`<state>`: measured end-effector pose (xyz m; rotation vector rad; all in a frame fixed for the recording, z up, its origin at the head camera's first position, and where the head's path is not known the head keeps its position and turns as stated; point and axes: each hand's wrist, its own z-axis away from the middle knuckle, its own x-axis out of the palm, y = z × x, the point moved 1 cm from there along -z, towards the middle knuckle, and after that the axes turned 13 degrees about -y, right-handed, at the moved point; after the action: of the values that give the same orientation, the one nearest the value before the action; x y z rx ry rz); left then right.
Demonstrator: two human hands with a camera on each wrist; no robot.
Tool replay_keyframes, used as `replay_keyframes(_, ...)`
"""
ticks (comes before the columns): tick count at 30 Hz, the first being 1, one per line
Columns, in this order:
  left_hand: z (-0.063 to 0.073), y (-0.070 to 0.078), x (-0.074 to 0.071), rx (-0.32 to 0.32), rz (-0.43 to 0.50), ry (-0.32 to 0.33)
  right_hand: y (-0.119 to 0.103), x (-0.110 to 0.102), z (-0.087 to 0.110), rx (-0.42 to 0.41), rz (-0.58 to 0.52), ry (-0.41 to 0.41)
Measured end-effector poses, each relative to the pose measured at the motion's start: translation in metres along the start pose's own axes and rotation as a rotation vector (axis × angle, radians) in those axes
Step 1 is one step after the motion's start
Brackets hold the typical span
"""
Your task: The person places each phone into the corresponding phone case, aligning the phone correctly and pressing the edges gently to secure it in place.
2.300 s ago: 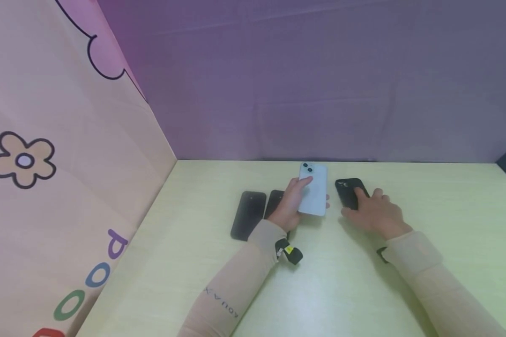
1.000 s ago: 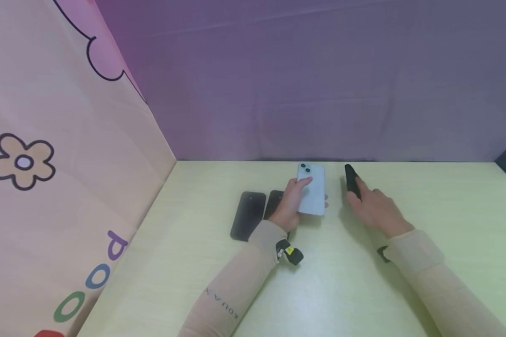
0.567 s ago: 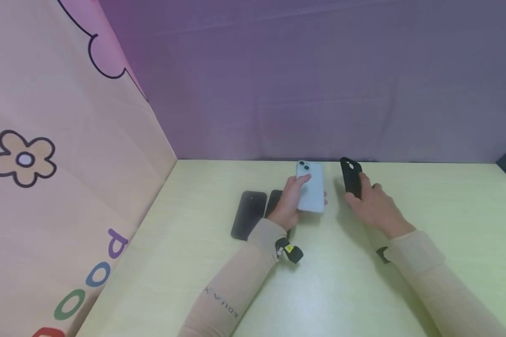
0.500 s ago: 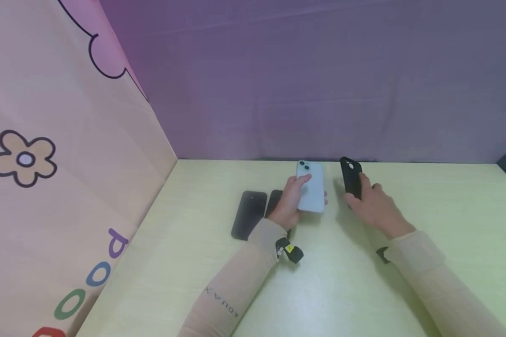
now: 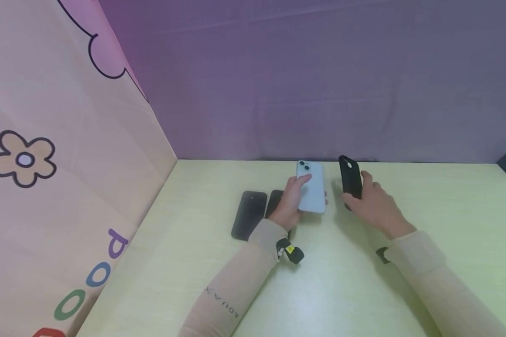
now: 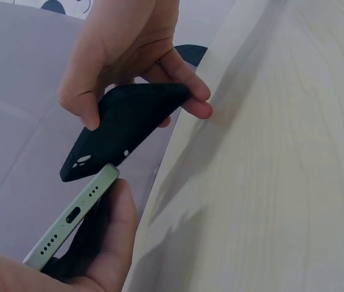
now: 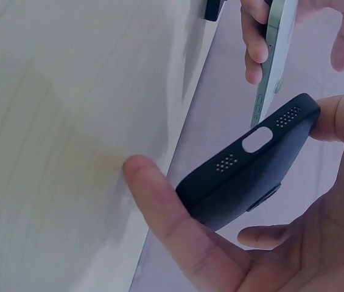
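In the head view my left hand (image 5: 289, 201) grips a pale blue smartphone (image 5: 313, 194), its back with two camera lenses facing up, thumb across it. In the left wrist view the smartphone (image 6: 71, 216) shows its bottom edge with the charging port. My right hand (image 5: 375, 206), just to the right, holds a black phone case (image 5: 351, 180) raised and tilted, its camera cutout at the top. Seen from the right wrist, the case (image 7: 251, 161) shows its port slot and speaker holes, pinched at its sides by my right hand (image 7: 305, 237). The smartphone (image 7: 272, 73) is beyond it.
Two dark, phone-shaped slabs lie side by side on the pale table (image 5: 320, 290): the left slab (image 5: 249, 215) in full view, the right slab (image 5: 273, 201) partly behind my left hand. A purple backdrop (image 5: 320, 84) stands along the far edge, a printed panel (image 5: 88, 178) at left.
The black case has come up off the table in my right hand, passed through an edge-on view and turned to show its cutout. The left hand with the smartphone has hardly moved.
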<state>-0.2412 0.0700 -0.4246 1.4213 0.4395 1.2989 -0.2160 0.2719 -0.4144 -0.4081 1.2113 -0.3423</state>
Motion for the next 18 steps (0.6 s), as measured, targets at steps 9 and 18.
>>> replay_keyframes(9, -0.0005, -0.0015, 0.0002, -0.004, -0.008, -0.001, -0.0019, -0.0005, 0.0023, 0.0, 0.001, -0.001)
replay_keyframes(18, 0.0003, -0.0026, 0.0019, -0.006, -0.018, -0.003, -0.003, -0.0023, 0.0041, -0.013, -0.018, -0.013)
